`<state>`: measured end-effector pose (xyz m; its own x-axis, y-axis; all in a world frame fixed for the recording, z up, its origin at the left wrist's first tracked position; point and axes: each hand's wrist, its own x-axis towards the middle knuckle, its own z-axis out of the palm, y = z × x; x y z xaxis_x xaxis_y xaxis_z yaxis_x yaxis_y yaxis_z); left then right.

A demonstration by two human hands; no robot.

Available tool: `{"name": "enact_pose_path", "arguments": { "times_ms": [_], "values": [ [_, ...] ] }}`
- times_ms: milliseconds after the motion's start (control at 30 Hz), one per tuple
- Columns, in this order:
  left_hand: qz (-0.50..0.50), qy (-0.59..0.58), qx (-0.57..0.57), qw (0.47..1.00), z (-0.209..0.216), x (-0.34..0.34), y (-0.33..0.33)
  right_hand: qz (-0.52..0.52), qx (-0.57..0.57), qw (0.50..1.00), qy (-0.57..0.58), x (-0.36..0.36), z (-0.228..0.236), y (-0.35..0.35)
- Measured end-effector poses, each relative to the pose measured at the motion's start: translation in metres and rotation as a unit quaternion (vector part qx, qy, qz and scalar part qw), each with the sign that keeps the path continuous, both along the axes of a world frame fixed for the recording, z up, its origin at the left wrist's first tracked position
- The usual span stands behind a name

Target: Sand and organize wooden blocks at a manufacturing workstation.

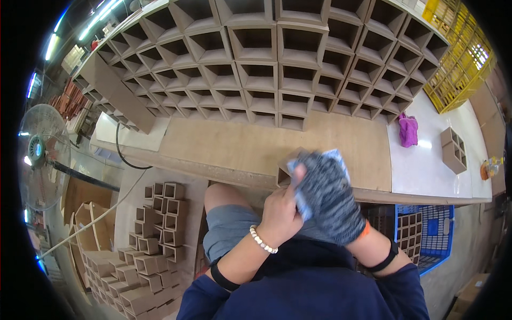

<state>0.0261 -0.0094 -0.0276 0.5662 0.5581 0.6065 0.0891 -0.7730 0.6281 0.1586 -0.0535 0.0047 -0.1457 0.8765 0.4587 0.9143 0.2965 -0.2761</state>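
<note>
My right hand (330, 200), in a grey knitted glove with an orange cuff, is closed on a light blue and white cloth (303, 206). The cloth also shows past the glove's far side. My bare left hand (281, 212), with a beaded bracelet at the wrist, is closed right beside the glove. What its fingers hold is hidden. Just beyond both hands, at the table's front edge, a small brown open box (284, 172) is partly covered by the glove. Whether the left hand touches this box I cannot tell.
Stacked brown open boxes (256, 72) form a wall across the wooden table (224, 141). On the white surface to the right lie a purple cloth (408, 131) and a divided box (454, 150). More boxes (133, 266) are piled lower left; a blue crate (437, 234) stands lower right.
</note>
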Motion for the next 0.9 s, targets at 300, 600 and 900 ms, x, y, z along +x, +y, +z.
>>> {"name": "enact_pose_path", "arguments": {
  "times_ms": [300,600,900],
  "values": [
    [0.001,-0.106,-0.470,0.876,-0.001,-0.020,0.010,-0.192,0.044,0.979,-0.043,0.057,-0.026,-0.001],
    [0.084,0.028,-0.033,0.996,0.002,-0.013,0.000,-0.079,0.071,0.993,0.044,0.020,0.017,-0.012],
    [0.073,0.062,0.046,0.994,-0.005,-0.005,-0.005,-0.110,0.012,0.991,-0.074,0.016,-0.016,0.006]
  ]
}}
